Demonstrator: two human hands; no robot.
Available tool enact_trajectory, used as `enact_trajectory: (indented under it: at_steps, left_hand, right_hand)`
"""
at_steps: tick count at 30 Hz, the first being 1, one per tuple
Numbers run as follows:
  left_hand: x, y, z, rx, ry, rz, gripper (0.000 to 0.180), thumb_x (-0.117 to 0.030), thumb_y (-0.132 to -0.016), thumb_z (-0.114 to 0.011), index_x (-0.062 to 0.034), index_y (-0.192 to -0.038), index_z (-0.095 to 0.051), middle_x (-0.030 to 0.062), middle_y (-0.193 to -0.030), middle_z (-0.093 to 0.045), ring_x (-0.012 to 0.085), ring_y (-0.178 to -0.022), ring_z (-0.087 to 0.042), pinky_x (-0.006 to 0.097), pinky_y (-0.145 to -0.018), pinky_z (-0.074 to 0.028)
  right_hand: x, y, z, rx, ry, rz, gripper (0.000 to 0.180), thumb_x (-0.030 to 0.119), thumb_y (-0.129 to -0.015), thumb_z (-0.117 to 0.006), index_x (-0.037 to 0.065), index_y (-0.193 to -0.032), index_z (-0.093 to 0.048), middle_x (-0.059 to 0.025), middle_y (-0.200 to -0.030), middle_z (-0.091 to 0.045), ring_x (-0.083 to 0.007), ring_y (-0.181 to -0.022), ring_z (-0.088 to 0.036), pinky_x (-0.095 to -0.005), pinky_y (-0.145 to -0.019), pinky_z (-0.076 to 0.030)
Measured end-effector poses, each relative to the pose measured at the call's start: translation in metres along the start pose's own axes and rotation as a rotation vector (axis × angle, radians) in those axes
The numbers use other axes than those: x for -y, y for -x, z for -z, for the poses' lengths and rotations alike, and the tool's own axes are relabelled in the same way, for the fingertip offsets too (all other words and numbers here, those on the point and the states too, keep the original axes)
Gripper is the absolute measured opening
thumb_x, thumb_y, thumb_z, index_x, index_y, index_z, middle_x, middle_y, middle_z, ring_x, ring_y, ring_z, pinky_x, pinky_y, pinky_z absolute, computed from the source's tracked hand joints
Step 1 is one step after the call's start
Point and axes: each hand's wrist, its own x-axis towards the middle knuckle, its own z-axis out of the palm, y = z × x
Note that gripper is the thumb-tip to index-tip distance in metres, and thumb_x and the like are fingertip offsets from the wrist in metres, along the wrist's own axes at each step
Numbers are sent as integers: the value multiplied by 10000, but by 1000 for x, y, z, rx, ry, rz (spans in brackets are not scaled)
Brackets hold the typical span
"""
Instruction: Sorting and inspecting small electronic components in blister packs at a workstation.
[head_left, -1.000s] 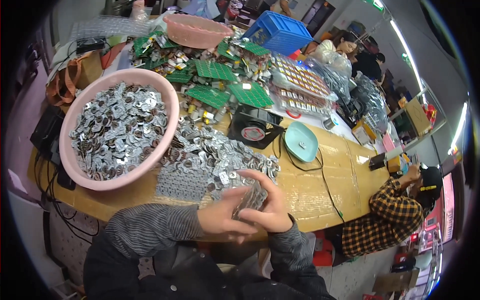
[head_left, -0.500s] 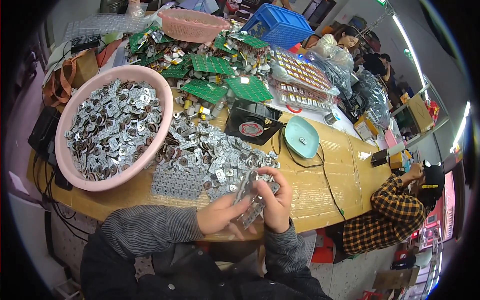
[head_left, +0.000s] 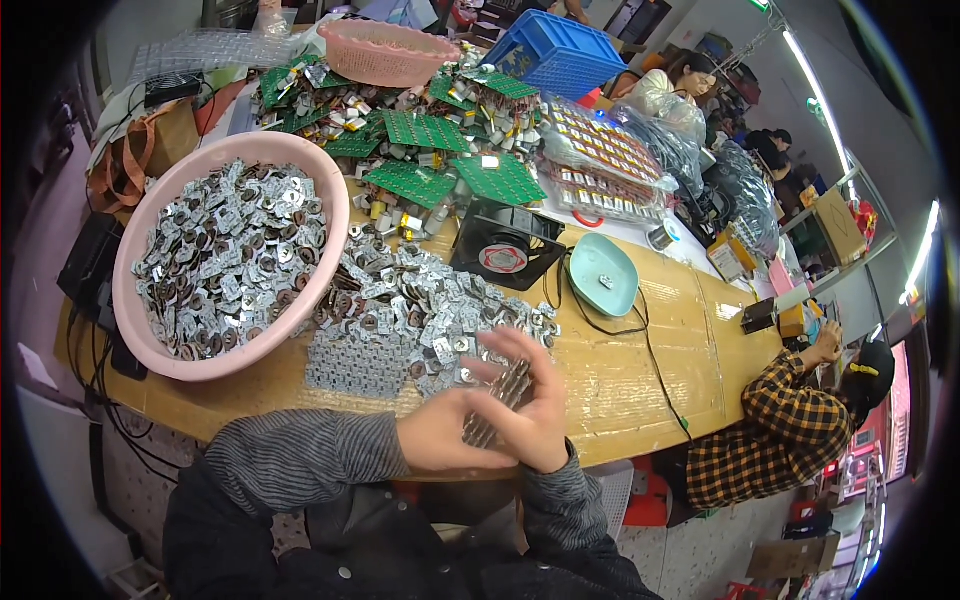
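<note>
Above the near table edge, a small grey metal panel [head_left: 507, 393], made of several joined or stacked pieces, stands tilted between my two hands. My left hand [head_left: 445, 432] presses around its lower part. From the other side my right hand [head_left: 540, 420] curls around it, the thumb across its front and the upper fingers smeared by motion. Just beyond lies a heap of small grey plates with round brown and silver parts [head_left: 440, 305]. Beside that heap are neat rows of joined grey plates [head_left: 357, 362]. A large pink basin [head_left: 334, 240] at the left is full of similar pieces.
A black fan unit [head_left: 508, 248] and a teal tray [head_left: 603, 262] with a small part stand beyond my hands, a black cable near them. Green circuit boards [head_left: 425, 130], a pink basket [head_left: 388, 55] and a blue crate [head_left: 550, 55] fill the back. A person in checked sleeves [head_left: 790, 420] sits right.
The panel has turned to a steeper, more edge-on angle between my hands. My right hand's fingers have lifted and spread around it, and my left hand has closed in lower.
</note>
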Motion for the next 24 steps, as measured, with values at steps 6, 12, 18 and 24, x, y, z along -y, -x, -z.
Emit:
enact_trajectory:
  at_steps: [6, 12, 18, 24]
  left_hand:
    - [-5, 4, -6, -123, 0, -60, 547, -153, -775, -823, 10, -1221, -552, 95, -1195, -594, 188, -1139, -573, 354, -974, -467]
    - [0, 4, -4, -97, -167, -132, 429, -158, -790, -769, 27, -1135, -596, 119, -1105, -658, 229, -1039, -652, 355, -890, -514]
    - [-13, 11, 1, 134, 67, -123, 498, -195, -812, -821, 8, -1198, -581, 129, -1137, -629, 234, -1150, -584, 359, -996, -468]
    - [-25, 10, -1, 520, 398, 385, 386, -211, -856, -773, 13, -1100, -574, 119, -916, -699, 302, -856, -714, 361, -787, -567]
  right_hand:
    - [4, 0, 12, 197, 203, -10, 182, -27, -790, -749, -47, -959, -685, -194, -1034, -721, -244, -999, -703, -348, -893, -549]
    - [6, 5, 7, 229, 265, 61, 156, -56, -806, -695, -31, -943, -625, -231, -995, -714, -298, -1006, -695, -427, -911, -536]
    - [11, 14, 17, 326, -168, 188, 145, -114, -794, -634, -10, -833, -540, -235, -893, -705, -351, -878, -712, -503, -817, -555]
    - [8, 18, 17, 432, -213, 332, 185, -38, -783, -672, 8, -908, -544, -241, -889, -701, -340, -765, -703, -476, -760, -546]
